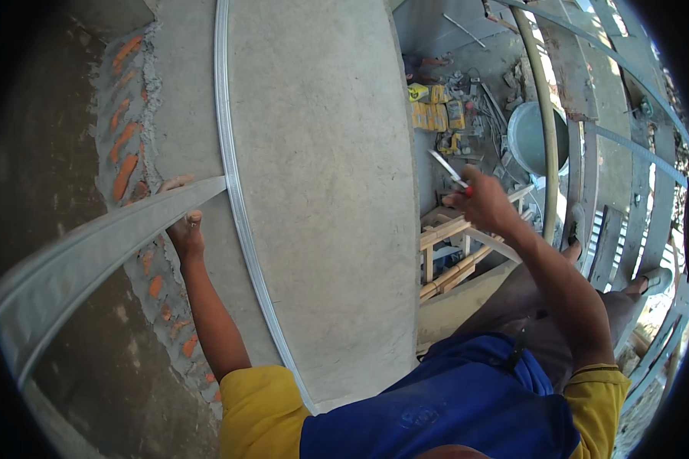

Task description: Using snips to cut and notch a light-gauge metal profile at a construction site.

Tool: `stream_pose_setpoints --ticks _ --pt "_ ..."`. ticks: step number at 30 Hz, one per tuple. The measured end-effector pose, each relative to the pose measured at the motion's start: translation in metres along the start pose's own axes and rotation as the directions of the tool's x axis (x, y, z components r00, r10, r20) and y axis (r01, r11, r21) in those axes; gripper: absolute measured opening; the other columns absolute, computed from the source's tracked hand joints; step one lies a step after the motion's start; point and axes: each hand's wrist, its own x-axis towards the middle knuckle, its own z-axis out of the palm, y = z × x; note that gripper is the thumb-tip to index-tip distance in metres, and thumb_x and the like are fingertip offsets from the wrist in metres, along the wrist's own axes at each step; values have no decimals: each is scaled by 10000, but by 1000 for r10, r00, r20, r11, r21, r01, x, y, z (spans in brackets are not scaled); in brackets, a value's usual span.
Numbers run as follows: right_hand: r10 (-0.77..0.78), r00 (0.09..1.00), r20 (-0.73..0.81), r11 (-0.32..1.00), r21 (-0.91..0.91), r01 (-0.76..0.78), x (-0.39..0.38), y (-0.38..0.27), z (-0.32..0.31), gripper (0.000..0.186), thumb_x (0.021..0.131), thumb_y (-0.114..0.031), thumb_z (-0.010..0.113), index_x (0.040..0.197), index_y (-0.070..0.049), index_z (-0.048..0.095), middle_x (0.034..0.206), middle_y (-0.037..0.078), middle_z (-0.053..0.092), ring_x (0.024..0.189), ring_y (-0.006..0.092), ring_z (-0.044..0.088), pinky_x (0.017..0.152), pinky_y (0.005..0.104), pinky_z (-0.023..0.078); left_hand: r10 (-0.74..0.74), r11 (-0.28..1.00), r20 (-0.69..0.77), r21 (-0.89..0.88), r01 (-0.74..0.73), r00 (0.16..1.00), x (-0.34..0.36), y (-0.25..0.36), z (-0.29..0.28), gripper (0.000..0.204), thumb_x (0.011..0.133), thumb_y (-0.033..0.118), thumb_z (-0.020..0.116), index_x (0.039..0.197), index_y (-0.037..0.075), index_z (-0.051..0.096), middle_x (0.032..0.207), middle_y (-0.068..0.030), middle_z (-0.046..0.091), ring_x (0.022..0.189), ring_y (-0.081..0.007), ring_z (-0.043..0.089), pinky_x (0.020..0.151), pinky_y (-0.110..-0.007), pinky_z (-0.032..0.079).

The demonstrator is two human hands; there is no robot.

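My left hand [185, 226] grips a long flat metal channel [92, 245], whose far end meets a second metal channel [233, 191] lying along the pale plastered surface [329, 252]. My fingers are wrapped round the held channel and partly hidden behind it. My right hand [482, 199] is raised at the surface's right edge, closed on a tool [448, 168] with a red handle and a slim silver upper part; its exact kind is unclear.
Exposed orange brick [126, 172] borders the left side. Below at right lie yellow bags [429, 115], a large grey tub [528, 136], wooden framing [444, 237] and rubble. My sandalled feet [654, 281] rest on weathered planks [635, 222] beside poles.
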Motion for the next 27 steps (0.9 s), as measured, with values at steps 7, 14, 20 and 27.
stream_pose_setpoints --ticks 7,14,20,27 --pt "-4 895 447 978 186 -89 96 -57 137 438 854 -343 727 895 23 489 644 152 616 558 218 645 521 357 513 73 982 114 167 -92 991 -37 -138 28 863 790 744 556 1192 -19 520 1138 -152 585 1033 -275 571 887 -420 475" --pt "-183 765 618 925 372 -79 164 -121 234 457 898 -425 645 868 6 498 584 104 568 517 162 601 477 310 488 111 932 207 319 -174 972 -56 -215 41 798 860 695 498 1146 -50 517 1069 -179 621 961 -326 625 822 -423 518" --pt "-347 709 614 842 537 -53 200 -178 290 484 926 -458 590 851 16 526 577 107 560 530 191 585 523 344 489 246 907 179 303 -291 953 -64 -239 48 748 903 642 468 1224 -29 389 1041 -201 620 948 -329 624 829 -452 518" --pt "-431 723 541 829 553 80 219 -214 313 462 954 -443 530 912 17 531 624 80 588 534 167 631 500 298 528 148 915 281 325 -239 948 -60 -225 40 709 913 622 463 1288 44 301 1093 -197 570 1010 -311 600 851 -450 523"
